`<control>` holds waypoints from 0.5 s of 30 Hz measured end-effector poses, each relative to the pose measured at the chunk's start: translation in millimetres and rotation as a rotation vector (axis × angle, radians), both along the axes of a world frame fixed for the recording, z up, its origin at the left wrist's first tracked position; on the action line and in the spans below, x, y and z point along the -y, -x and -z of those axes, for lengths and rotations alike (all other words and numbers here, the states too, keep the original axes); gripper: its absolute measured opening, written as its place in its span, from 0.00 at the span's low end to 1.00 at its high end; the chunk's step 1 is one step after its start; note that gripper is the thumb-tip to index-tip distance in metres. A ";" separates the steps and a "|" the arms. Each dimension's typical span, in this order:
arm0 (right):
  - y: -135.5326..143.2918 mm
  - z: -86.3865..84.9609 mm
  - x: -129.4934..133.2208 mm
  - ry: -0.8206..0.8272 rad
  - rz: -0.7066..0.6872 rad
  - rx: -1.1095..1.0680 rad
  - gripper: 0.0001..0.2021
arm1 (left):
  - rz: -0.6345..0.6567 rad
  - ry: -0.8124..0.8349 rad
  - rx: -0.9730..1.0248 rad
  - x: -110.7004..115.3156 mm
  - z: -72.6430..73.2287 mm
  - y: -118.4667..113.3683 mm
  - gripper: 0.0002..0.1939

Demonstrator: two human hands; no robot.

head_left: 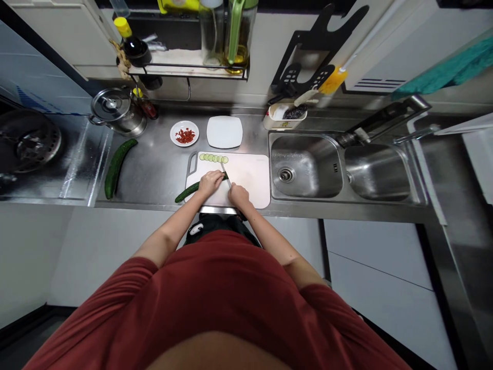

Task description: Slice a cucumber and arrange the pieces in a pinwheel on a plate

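A: Where's the cucumber point(187, 191)?
B: On the cutting board point(252, 180), lying at a slant, with its near end poking past the board's left edge.
A: And the left hand point(210, 183)?
B: Its fingers are curled down over the cucumber, gripping it close to the knife point(227, 177).
A: What about the right hand point(239, 196)?
B: Closed around the knife's handle. The blade points away from the person, just beside the left fingertips.
A: Anything else on the board?
B: A row of cucumber slices point(213, 158), overlapping along the far edge, near the knife's tip.
A: And beyond that?
B: A white squarish plate point(224, 132) behind the board, and left of it a round plate point(174, 128) holding small red pieces point(185, 135).
A: Further out?
B: Another whole cucumber point(117, 169) well to the left, a lidded pot point(127, 122) behind it, and a double sink point(308, 154) right of the board.
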State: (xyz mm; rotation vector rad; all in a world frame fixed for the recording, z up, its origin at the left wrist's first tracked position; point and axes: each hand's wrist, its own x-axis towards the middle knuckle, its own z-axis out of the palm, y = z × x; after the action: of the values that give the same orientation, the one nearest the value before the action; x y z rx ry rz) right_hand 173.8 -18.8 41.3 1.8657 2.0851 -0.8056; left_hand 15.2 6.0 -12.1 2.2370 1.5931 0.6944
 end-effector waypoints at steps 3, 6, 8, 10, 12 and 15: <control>-7.1 -1.8 9.5 0.021 0.002 0.018 0.15 | -0.029 0.012 -0.002 1.2 -3.5 -1.5 0.13; -16.4 -2.5 19.0 0.040 -0.010 0.026 0.15 | -0.066 0.031 0.014 1.5 -4.0 -2.6 0.12; -23.1 -3.8 23.4 0.026 -0.026 0.033 0.15 | -0.084 0.046 0.025 1.1 -3.9 -2.9 0.12; -29.9 -6.6 25.6 -0.001 -0.028 0.062 0.15 | -0.098 0.059 0.034 0.7 -4.3 -2.7 0.12; -36.8 -11.1 25.5 -0.026 -0.012 0.098 0.17 | -0.114 0.066 0.050 0.3 -5.5 -1.7 0.12; -47.6 -19.3 22.0 -0.101 0.011 0.125 0.20 | -0.183 0.058 0.107 -1.4 -7.9 1.9 0.14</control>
State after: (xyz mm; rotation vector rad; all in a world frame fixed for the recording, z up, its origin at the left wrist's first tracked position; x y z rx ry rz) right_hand 221.3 -40.8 60.5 1.9265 2.0760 -0.5794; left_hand 13.3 7.4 -4.2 1.9963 1.7558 0.7908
